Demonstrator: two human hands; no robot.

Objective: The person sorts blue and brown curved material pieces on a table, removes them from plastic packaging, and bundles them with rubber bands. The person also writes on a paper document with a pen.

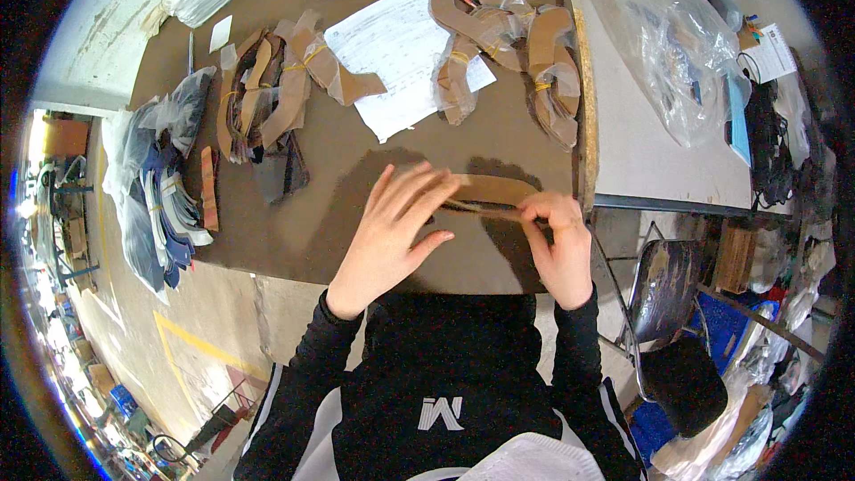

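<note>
A curved tan strip [494, 188], which looks like a cut piece of leather or similar sheet, lies across the front part of the brown table. My right hand [559, 245] pinches its right end between thumb and fingers. Over its left end reaches my left hand [398, 233], fingers stretched and thumb apart; the fingertips are slightly blurred and cover that end. A thin, lighter line runs along the strip's near side between both hands; whether it is a second strip or a band I cannot tell.
Rubber-banded bundles of tan strips [258, 93] lie at the far left, with more bundles [552, 80] at the far right. Between them are handwritten paper sheets [392, 53]. Dark and white banded pieces in plastic [165, 196] sit at the left edge. A chair [666, 289] stands right.
</note>
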